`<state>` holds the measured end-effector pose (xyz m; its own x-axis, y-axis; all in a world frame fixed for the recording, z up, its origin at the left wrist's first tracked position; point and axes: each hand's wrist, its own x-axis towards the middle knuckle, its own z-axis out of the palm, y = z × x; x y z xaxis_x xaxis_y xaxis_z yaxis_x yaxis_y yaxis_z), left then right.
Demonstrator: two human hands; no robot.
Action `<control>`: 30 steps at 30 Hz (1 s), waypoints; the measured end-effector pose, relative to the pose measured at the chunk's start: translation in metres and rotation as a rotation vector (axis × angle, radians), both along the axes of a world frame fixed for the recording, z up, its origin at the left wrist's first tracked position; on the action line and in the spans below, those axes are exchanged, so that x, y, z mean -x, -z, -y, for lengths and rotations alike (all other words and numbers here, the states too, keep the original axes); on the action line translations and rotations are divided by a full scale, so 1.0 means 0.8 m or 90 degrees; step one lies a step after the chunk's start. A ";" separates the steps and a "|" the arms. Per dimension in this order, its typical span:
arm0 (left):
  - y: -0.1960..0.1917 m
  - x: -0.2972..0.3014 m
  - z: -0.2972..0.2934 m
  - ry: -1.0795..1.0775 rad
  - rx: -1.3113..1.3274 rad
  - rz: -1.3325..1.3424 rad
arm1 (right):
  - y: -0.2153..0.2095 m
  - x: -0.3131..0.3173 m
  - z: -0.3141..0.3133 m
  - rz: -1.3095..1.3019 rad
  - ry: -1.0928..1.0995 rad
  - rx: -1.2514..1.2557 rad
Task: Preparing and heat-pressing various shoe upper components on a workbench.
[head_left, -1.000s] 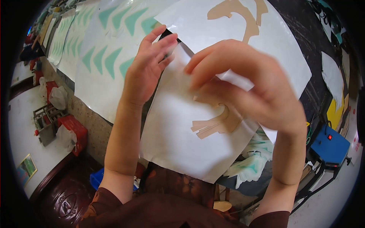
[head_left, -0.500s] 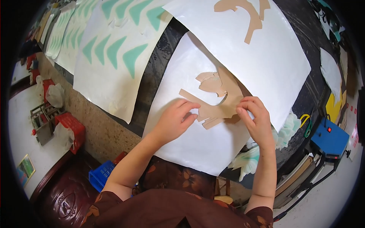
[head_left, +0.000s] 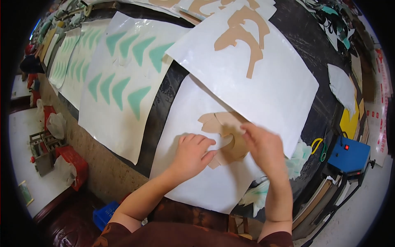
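Several tan cut-out pieces (head_left: pixel 233 149) lie on the lower white sheet (head_left: pixel 177 119), in front of me. The largest looks curved, with its right side raised or bent. My right hand (head_left: pixel 265 150) is closed at its upper right edge, fingers together; the fingertips are partly blurred. To the left, my left hand (head_left: pixel 191 154) rests over the sheet, thumb and forefinger apart, close beside the same piece. Part of the tan material is hidden behind that hand. Above, a second white sheet (head_left: pixel 284 94) overlaps the lower one and carries more tan curved cut-outs (head_left: pixel 242 37).
Sheets with green chevron shapes (head_left: pixel 138 101) cover the left of the black table (head_left: pixel 306 55). At the right are yellow-handled scissors (head_left: pixel 316 146), a blue box device (head_left: pixel 349 154) with a red light, and pale green-white scraps (head_left: pixel 298 160). A blue basket (head_left: pixel 105 215) stands below the table.
The view has tilted up, so the table sits lower in it. My right hand has turned over the tan piece's edge, bending it up; my left hand's fingers have moved over the piece's left strip.
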<state>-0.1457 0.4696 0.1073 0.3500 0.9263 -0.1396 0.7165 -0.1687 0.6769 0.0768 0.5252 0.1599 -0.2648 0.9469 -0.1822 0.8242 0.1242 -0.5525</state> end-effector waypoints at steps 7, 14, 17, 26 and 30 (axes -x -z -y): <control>0.022 -0.028 -0.105 -0.496 0.494 0.670 | 0.099 -0.027 -0.270 -0.205 0.135 -0.123; 0.049 -0.044 -0.152 -0.544 0.470 0.742 | 0.134 0.011 -0.371 0.000 0.160 -0.091; 0.045 -0.052 -0.137 -0.541 0.458 0.747 | 0.127 0.006 -0.380 -0.028 0.162 0.024; 0.055 -0.052 -0.100 -0.528 0.441 0.683 | 0.085 0.013 -0.350 -0.140 0.063 0.206; 0.055 -0.049 -0.097 -0.616 0.442 0.700 | 0.072 0.006 -0.314 -0.322 0.003 0.150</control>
